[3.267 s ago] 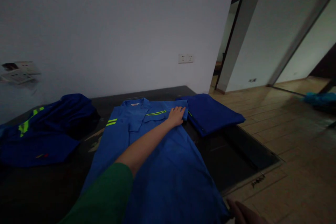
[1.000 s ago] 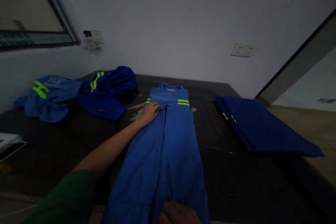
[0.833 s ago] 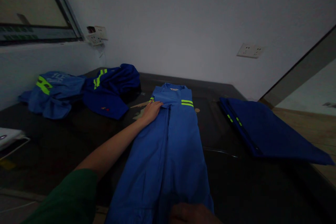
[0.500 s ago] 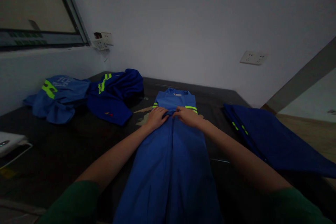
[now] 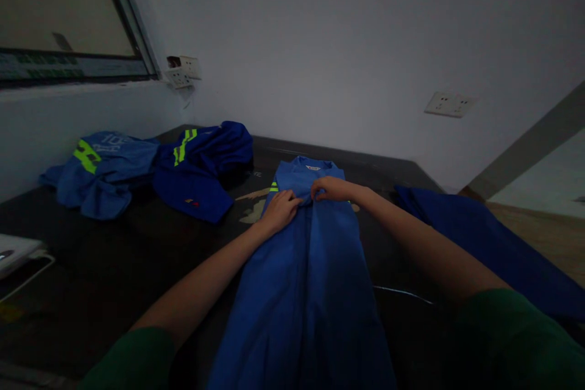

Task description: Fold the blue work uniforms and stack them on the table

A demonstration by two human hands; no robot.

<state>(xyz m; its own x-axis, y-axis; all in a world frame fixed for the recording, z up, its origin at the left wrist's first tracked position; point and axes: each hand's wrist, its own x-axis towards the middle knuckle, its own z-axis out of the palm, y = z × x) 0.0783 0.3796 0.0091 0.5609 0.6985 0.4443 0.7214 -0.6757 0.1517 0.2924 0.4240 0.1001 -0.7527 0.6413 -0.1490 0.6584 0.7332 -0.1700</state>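
Note:
A blue work jacket [image 5: 338,256] lies lengthwise in front of me, its collar at the far end and its front seam running down the middle. Yellow-green stripes show at its left side. My left hand [image 5: 281,212] rests on the chest part, fingers bent over the cloth beside the seam and closed on it. Just right of the seam, a little farther off, my right hand [image 5: 333,189] pinches the cloth with curled fingertips. The cloth under both palms is hidden.
Two crumpled garments, one lighter blue [image 5: 109,170] and one dark blue [image 5: 201,170], lie at the left on the black table [image 5: 137,268]. Folded dark blue cloth [image 5: 484,237] lies right. A white device [image 5: 18,253] with a cable sits at the left edge. Wall sockets [image 5: 450,103] are behind.
My right hand has shifted slightly right and away from me, and the gap between my hands has widened. My left hand sits slightly lower on the cloth. The view has turned a little left.

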